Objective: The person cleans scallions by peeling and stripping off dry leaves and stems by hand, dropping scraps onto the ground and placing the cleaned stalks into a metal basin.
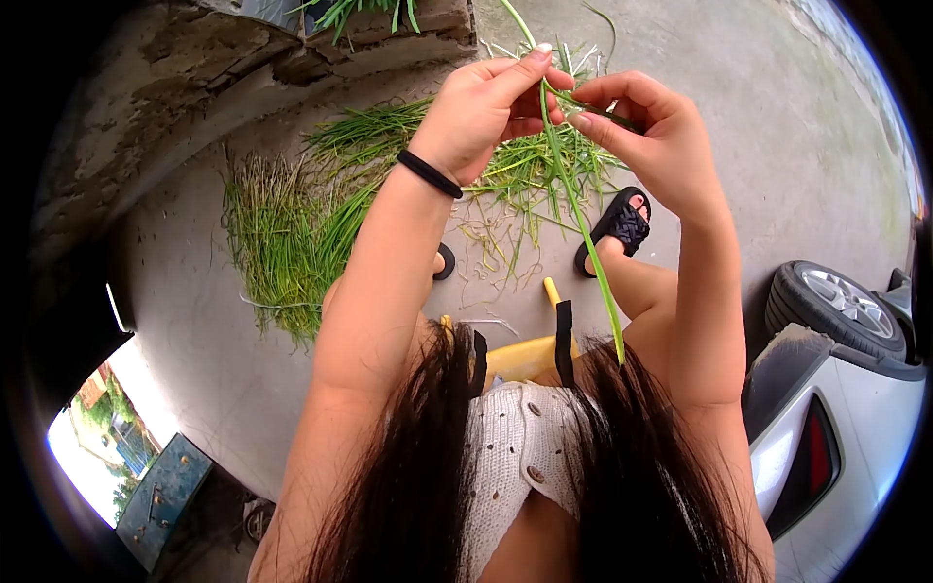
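Observation:
My left hand (496, 107), with a black band at the wrist, pinches a long green stalk (573, 194) between thumb and fingers. The stalk runs from above the hand down toward my lap. Close on the right, my right hand (646, 126) has thumb and fingertips closed on a thin green leaf that branches off near the left fingertips. Beneath both hands, loose green stalks (525, 170) are scattered on the concrete floor. A thicker pile of green stalks (282, 233) lies to the left.
A yellow seat (520, 360) shows between my legs, and a black sandal (627, 228) is on my right foot. At the right are a wheel (841, 301) and a silver car body (865, 418). A rough stone ledge (340, 58) stands at the upper left.

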{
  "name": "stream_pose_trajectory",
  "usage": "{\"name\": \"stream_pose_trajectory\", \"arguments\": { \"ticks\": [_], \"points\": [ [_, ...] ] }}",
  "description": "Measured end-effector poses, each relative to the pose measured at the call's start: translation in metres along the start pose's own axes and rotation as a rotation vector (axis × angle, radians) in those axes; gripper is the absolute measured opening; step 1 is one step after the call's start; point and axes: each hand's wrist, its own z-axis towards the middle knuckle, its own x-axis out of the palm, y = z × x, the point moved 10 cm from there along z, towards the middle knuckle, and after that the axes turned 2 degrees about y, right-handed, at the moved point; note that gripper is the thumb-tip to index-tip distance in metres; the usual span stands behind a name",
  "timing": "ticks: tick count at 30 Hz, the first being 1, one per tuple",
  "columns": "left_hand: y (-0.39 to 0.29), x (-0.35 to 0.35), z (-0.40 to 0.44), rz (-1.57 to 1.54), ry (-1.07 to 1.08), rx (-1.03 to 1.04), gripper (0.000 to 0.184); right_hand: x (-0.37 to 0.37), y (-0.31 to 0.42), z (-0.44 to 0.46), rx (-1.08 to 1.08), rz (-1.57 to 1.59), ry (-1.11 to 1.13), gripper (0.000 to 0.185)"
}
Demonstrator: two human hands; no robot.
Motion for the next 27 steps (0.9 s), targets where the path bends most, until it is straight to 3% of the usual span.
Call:
{"name": "stream_pose_trajectory", "arguments": {
  "ticks": [9, 12, 21, 27],
  "points": [
    [-0.003, 0.007, -0.001, 0.013, 0.058, 0.046, 0.033, -0.007, 0.010, -0.004, -0.043, 0.068, -0.141, 0.016],
    [-0.004, 0.002, 0.001, 0.037, 0.001, 0.069, 0.031, -0.007, 0.023, -0.004, -0.259, -0.136, -0.166, 0.016],
    [-0.008, -0.007, 0.001, 0.107, -0.069, 0.118, 0.031, -0.004, 0.036, -0.007, -0.393, -0.398, -0.127, 0.015],
    [-0.011, -0.012, 0.002, 0.128, -0.101, 0.114, 0.030, -0.010, -0.008, 0.000, 0.003, -0.061, -0.009, 0.016]
  ]
}}
